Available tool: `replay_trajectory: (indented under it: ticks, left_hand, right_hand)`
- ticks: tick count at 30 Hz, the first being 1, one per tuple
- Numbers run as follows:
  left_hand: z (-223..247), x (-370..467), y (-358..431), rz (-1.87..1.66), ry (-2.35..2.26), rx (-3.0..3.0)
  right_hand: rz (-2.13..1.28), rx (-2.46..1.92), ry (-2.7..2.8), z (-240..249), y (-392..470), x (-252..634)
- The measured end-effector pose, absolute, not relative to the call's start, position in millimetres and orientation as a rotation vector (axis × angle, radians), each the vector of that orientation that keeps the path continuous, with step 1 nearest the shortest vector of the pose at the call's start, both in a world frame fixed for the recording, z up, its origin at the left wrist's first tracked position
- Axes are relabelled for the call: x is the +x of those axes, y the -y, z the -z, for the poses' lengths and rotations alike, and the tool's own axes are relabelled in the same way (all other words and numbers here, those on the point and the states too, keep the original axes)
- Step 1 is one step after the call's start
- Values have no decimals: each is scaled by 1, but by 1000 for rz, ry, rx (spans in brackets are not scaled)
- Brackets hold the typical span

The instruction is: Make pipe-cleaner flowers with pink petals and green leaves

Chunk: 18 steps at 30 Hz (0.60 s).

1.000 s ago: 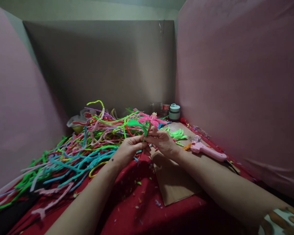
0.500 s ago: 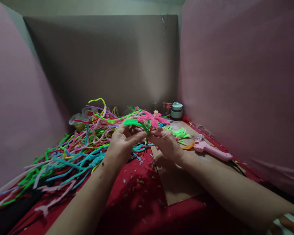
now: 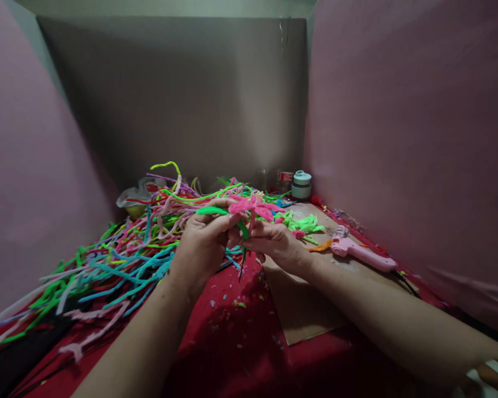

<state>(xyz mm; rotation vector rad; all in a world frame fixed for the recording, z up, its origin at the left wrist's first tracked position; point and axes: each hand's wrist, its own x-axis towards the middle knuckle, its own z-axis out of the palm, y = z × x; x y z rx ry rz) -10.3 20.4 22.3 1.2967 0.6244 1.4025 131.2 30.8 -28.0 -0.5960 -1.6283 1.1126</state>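
Observation:
A pink fuzzy flower (image 3: 257, 207) with a pale centre stands upright between my hands, its thin stem running down through the fingers. My left hand (image 3: 209, 235) is closed around a curved bright green fuzzy strip (image 3: 212, 211), thumb on top, close beside the flower. The fingers of my right hand (image 3: 276, 243) pinch the stem just below the petals, touching the green strip's lower end. A dark thin stem tip (image 3: 242, 269) points down below both hands. My left fingertips are partly hidden behind the strip and flower.
Many coloured pipe cleaners (image 3: 136, 265) are heaped at left on the red cloth (image 3: 232, 342). Cardboard (image 3: 301, 309) at right bears a pink glue gun (image 3: 363, 253) and green fuzzy pieces (image 3: 305, 223). A lidded jar (image 3: 301, 187) stands behind, by the pink side wall (image 3: 410, 138).
The flower and both hands have shifted slightly left and lower. The flower is tipped more edge-on, and more of the dark stem shows below the hands.

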Motion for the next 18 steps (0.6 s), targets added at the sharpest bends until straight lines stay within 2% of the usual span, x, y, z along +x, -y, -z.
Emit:
replay_trajectory:
  ticks: [10,18]
  left_hand:
    - [-22,-15,-28,-1256,-551,1165]
    - [-20,-18,-34,-1268,-551,1134]
  right_hand:
    - [-1026,-604,1649,31,-30,133]
    - [-1235,-613,1490,30,-34,132]
